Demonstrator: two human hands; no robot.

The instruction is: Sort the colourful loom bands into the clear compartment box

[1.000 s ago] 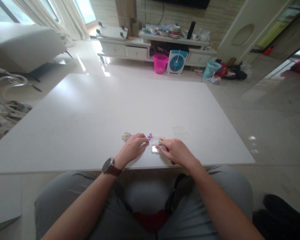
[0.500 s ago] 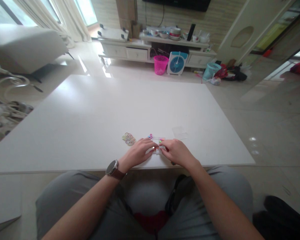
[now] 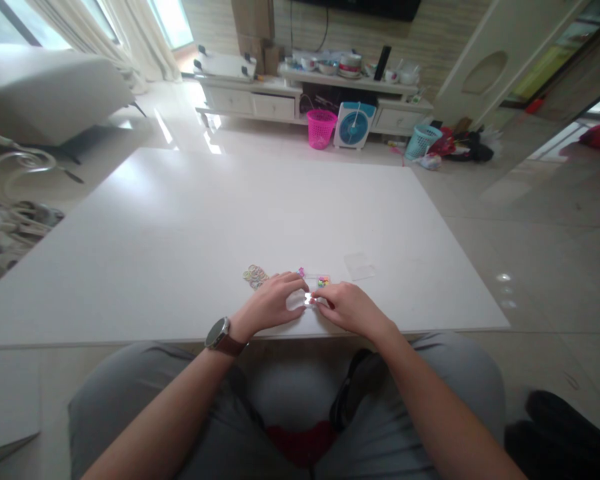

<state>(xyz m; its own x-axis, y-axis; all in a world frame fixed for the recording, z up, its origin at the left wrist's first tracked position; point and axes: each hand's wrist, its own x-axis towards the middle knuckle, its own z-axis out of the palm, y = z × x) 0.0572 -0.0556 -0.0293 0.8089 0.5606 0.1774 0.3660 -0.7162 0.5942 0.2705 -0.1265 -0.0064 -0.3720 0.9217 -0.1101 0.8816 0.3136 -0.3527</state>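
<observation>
A small clear plastic box (image 3: 315, 276) with compartments lies near the table's front edge. Colourful beads (image 3: 323, 283) fill its far right compartment, and a pink-purple piece (image 3: 301, 272) shows at its far left corner. My left hand (image 3: 273, 301) curves around the box's near left side, thumb and fingers on either edge of it. Over the near compartment, my right hand (image 3: 347, 307) has thumb and forefinger brought together at a tiny reddish item too small to name. Just beyond my left hand lies a pile of thin coloured rings (image 3: 255, 275), partly covered by it.
A clear flat lid-like sheet (image 3: 360, 266) lies right of the box on the white table (image 3: 260, 207). Across the floor stand a pink basket (image 3: 321, 129), a blue-and-white fan (image 3: 354, 125) and a low cabinet (image 3: 275, 107). My knees are under the table's front edge.
My left hand has shifted slightly left and its thumb and fingers have spread, exposing more of the near compartment. My right fingertips have moved a little left, over that compartment.
</observation>
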